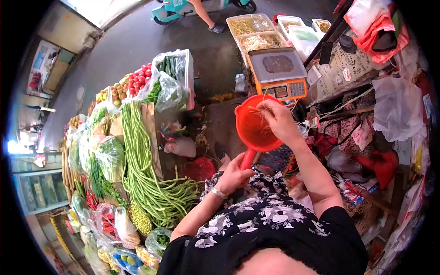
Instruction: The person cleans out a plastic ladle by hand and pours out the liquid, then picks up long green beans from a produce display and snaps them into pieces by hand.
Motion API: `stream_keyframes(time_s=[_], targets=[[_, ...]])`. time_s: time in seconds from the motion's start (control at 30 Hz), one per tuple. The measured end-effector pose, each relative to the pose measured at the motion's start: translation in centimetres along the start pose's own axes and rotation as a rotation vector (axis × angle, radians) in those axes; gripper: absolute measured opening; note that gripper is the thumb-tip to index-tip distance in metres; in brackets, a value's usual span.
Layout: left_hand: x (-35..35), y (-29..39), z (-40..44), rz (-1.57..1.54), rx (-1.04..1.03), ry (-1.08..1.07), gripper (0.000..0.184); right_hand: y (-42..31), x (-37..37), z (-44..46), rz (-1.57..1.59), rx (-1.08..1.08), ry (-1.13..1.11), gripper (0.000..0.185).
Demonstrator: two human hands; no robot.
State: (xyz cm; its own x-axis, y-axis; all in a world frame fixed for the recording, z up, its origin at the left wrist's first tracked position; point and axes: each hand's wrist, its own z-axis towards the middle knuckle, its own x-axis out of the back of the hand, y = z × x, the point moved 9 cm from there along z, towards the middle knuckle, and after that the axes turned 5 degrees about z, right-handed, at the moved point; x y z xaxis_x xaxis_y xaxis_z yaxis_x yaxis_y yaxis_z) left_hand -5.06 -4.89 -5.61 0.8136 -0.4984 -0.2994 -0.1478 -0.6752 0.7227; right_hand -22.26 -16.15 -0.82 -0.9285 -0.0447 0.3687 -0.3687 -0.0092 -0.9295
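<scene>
My left hand (233, 175) is wrapped round the handle of a red plastic scoop (256, 137). The scoop's round bowl faces up, in front of my body. Over the bowl's right side, my right hand (275, 117) has its fingers pinched together on a few thin pale strands (262, 111). More thin strands seem to lie inside the bowl. Just beyond the scoop stands an orange weighing scale (280, 89) with a flat metal pan (277, 65).
Long green beans (137, 151) and bagged vegetables cover the stall at left, beside radishes (139, 79). Trays of shredded food (262, 41) stand behind the scale. Bags and cloths crowd the right. A person's leg (201, 13) shows beside a turquoise scooter (176, 8).
</scene>
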Motion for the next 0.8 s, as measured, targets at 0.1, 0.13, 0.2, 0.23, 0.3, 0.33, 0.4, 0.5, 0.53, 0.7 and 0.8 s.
stream_keyframes(time_s=[0.1, 0.13, 0.2, 0.23, 0.3, 0.33, 0.4, 0.5, 0.53, 0.7, 0.8], targets=[[1.1, 0.0, -0.1, 0.017, -0.048, 0.048, 0.068, 1.7, -2.2, -0.5, -0.589, 0.001, 0.076, 0.028], [0.9, 0.1, -0.4, 0.028, -0.039, 0.052, 0.069, 2.8, -3.6, -0.8, -0.771, -0.085, 0.036, 0.029], [0.0, 0.1, 0.1, 0.028, -0.056, 0.034, 0.07, 2.7, -5.8, -2.4, -0.873, -0.169, -0.228, 0.038], [0.1, 0.0, -0.2, 0.013, -0.028, 0.028, 0.069, 1.6, -6.5, -3.0, -0.77, -0.164, -0.304, 0.041], [0.2, -0.7, 0.3, -0.044, -0.071, -0.004, 0.069, 1.6, -5.3, -2.9, -0.718, -0.109, -0.269, 0.04], [0.3, -1.0, 0.2, -0.024, -0.064, 0.01, 0.069, 2.1, -4.9, -2.6, -0.724, -0.107, -0.249, 0.04], [0.0, -0.4, -0.3, 0.031, 0.003, 0.02, 0.071, 3.3, -4.5, -2.4, -0.911, -0.16, -0.294, 0.039], [0.2, -0.5, -0.2, 0.046, 0.007, 0.033, 0.072, 1.3, -6.0, -3.8, -0.663, -0.107, -0.371, 0.041], [0.3, -0.6, -0.3, 0.023, 0.008, 0.026, 0.072, 1.0, -5.4, -3.6, -0.643, -0.181, -0.401, 0.046], [0.5, -1.2, 0.0, 0.041, 0.003, 0.025, 0.072, 2.1, -6.1, -3.6, -0.739, -0.193, -0.402, 0.045], [0.5, -1.1, 0.1, 0.038, -0.013, 0.014, 0.071, 3.2, -6.0, -3.0, -0.797, -0.147, -0.307, 0.046]])
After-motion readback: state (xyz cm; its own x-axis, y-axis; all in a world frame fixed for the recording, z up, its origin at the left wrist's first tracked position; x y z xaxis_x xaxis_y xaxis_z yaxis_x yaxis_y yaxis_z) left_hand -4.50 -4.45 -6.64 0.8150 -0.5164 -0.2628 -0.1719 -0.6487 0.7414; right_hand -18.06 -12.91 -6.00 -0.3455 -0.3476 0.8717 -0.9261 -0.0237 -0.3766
